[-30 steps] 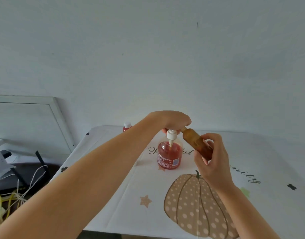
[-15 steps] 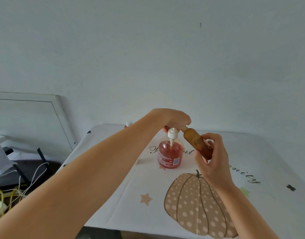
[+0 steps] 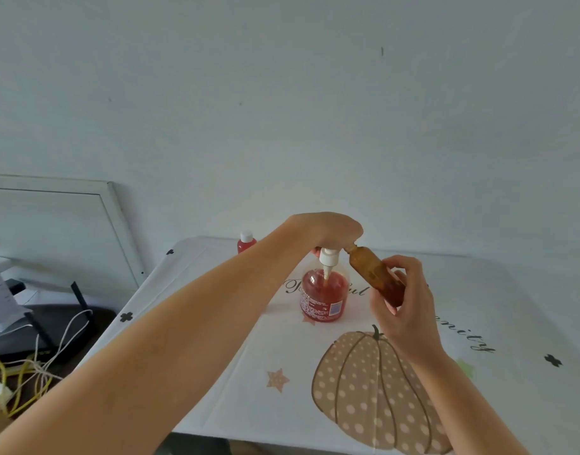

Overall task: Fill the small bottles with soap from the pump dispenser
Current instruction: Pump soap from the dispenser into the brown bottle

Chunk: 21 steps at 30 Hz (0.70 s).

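Only our arms and hands are in view. Left hand (image 3: 328,229) and right hand (image 3: 406,303): both bare, fingertips to wrist. Left forearm (image 3: 183,339): bare skin right out to the frame's lower-left edge, and it looks broad there from the wide-angle lens. Right forearm (image 3: 462,399): bare too, down to the bottom edge, and it looks slimmer in frame. Fingernails are too small to judge. The rest of us is out of shot.

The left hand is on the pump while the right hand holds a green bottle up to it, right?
Not quite: the head view shows the bottle is amber brown, not green. The left hand is on the pump, and the right hand holds the bottle up to it.
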Available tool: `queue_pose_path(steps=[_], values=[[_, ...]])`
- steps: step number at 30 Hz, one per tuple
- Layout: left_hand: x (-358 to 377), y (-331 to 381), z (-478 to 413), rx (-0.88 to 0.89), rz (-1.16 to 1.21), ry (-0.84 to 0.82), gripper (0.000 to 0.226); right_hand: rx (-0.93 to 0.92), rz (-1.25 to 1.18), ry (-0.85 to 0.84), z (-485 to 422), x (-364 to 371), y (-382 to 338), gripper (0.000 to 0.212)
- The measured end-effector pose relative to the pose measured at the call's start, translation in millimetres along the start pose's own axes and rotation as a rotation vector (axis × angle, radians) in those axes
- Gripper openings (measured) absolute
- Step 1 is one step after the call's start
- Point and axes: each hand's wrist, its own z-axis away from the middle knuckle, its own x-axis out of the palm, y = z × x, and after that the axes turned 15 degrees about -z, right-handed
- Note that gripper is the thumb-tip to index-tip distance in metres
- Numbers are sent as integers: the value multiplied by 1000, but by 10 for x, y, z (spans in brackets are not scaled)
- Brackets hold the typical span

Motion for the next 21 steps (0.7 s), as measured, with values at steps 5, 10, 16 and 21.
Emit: queue_pose_path(steps=[5,10,16,21], values=[[-107,40,24,-98,60,-108,41,12,-13,-10,8,-5,-8,36],[-64,45,85,-107,159,-222,47,13,-29,-14,6,-4,-8,36],[-26,25,85,-84,145,-193,38,15,-13,-8,3,-5,-3,38],[-95,10,92,-110,170,-251,51,46,-7,-8,12,-7,15,37]])
